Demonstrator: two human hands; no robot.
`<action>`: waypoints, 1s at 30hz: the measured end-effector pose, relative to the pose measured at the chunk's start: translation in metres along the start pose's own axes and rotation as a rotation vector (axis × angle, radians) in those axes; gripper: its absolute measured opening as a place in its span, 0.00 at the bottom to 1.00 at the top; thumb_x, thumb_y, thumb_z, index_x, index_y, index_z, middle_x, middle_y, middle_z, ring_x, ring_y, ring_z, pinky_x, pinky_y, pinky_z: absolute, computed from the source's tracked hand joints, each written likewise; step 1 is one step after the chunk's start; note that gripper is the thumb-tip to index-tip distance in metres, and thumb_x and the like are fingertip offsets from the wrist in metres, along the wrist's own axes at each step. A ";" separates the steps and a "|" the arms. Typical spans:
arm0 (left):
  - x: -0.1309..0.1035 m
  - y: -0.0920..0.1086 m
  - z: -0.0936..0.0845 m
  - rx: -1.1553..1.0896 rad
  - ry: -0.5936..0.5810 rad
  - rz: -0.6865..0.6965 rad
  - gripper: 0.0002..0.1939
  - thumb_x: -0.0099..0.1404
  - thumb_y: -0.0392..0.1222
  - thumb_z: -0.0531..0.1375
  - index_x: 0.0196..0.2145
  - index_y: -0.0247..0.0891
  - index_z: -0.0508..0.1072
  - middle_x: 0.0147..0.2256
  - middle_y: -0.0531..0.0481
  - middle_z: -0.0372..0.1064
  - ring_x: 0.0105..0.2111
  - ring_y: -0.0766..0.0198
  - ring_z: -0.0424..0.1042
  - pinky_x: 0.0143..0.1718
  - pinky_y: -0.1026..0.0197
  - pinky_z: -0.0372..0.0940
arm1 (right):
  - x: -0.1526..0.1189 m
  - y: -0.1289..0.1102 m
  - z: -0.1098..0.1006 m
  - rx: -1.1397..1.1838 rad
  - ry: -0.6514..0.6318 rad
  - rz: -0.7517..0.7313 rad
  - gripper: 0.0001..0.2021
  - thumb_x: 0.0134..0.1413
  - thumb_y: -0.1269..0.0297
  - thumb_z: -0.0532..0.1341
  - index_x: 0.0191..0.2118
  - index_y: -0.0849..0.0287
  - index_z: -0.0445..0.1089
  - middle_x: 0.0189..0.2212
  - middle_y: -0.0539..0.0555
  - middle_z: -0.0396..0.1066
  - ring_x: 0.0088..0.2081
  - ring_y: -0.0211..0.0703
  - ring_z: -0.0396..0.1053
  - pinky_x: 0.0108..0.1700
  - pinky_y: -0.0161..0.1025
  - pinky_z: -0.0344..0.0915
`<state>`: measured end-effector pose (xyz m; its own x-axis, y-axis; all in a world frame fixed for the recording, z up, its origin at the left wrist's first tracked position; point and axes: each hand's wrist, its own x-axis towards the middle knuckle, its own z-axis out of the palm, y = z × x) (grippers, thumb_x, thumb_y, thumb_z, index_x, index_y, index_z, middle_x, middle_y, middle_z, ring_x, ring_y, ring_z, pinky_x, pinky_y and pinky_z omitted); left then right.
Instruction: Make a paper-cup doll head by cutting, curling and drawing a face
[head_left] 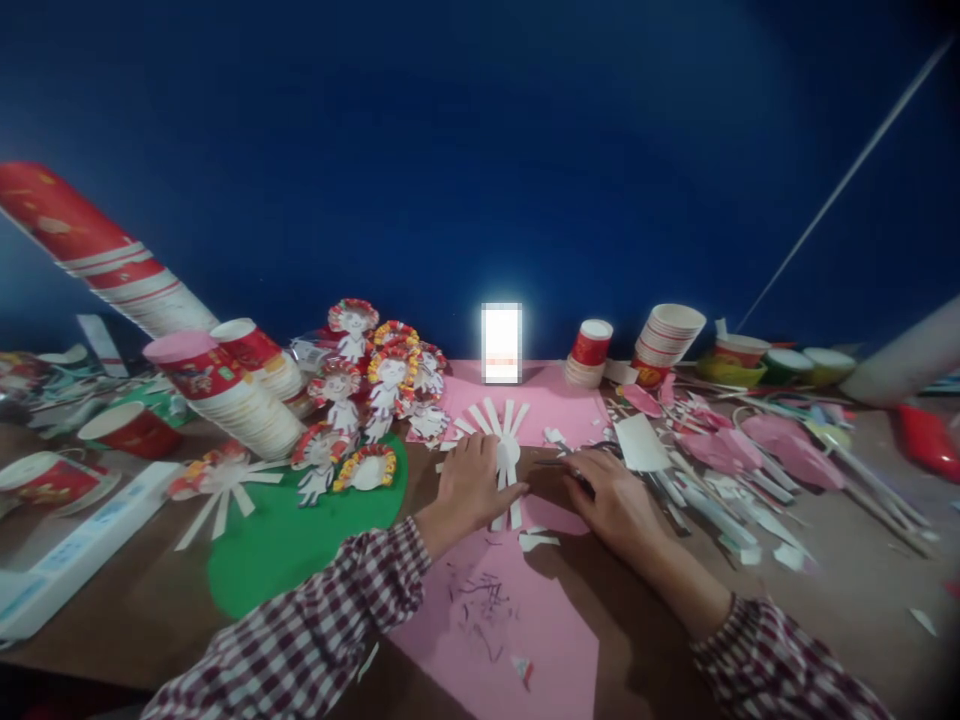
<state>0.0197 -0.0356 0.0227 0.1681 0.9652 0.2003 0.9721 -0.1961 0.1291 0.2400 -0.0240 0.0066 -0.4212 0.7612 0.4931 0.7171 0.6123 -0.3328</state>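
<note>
Near the middle of the table, a white paper piece cut into radiating strips (509, 452) lies flat on pink paper. My left hand (474, 482) rests on its left side, fingers spread and thumb stretched toward the lower strips. Just to the right, my right hand (609, 490) has its fingers wrapped round a pair of dark scissors (551, 462), whose tip points left toward the strips. Below both hands, a pink sheet (517, 620) carries dark scraps and a small red and white scrap (523, 672).
Paper-cup figures (390, 375) stand at centre-left behind green paper (300, 540). Stacked cups (225, 390) lean on the left, beside a white power strip (82, 550). More cups (670, 340) stand at the back right. Paper scraps and pink pieces (791, 450) cover the right side.
</note>
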 end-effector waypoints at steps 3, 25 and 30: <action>0.001 0.001 -0.001 0.001 -0.028 0.023 0.27 0.56 0.57 0.61 0.46 0.36 0.63 0.43 0.42 0.65 0.45 0.49 0.65 0.47 0.49 0.62 | 0.000 0.000 0.000 -0.007 -0.027 0.031 0.09 0.58 0.70 0.57 0.43 0.60 0.71 0.40 0.58 0.74 0.42 0.50 0.70 0.45 0.45 0.67; -0.008 -0.017 -0.013 0.130 -0.106 0.262 0.09 0.66 0.34 0.50 0.39 0.39 0.69 0.36 0.46 0.71 0.39 0.55 0.70 0.43 0.52 0.62 | 0.000 0.002 0.002 -0.003 -0.048 0.020 0.09 0.56 0.72 0.58 0.42 0.60 0.72 0.38 0.57 0.75 0.41 0.49 0.69 0.45 0.46 0.67; -0.009 -0.018 -0.015 0.160 -0.131 0.271 0.08 0.66 0.33 0.51 0.37 0.38 0.69 0.35 0.47 0.70 0.37 0.56 0.69 0.40 0.53 0.63 | 0.000 0.002 0.002 -0.013 -0.081 0.005 0.07 0.56 0.71 0.58 0.40 0.61 0.72 0.38 0.57 0.75 0.40 0.49 0.70 0.45 0.46 0.66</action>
<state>-0.0017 -0.0435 0.0336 0.4338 0.8975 0.0790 0.9006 -0.4293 -0.0682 0.2405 -0.0223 0.0038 -0.4613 0.7791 0.4245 0.7260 0.6065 -0.3242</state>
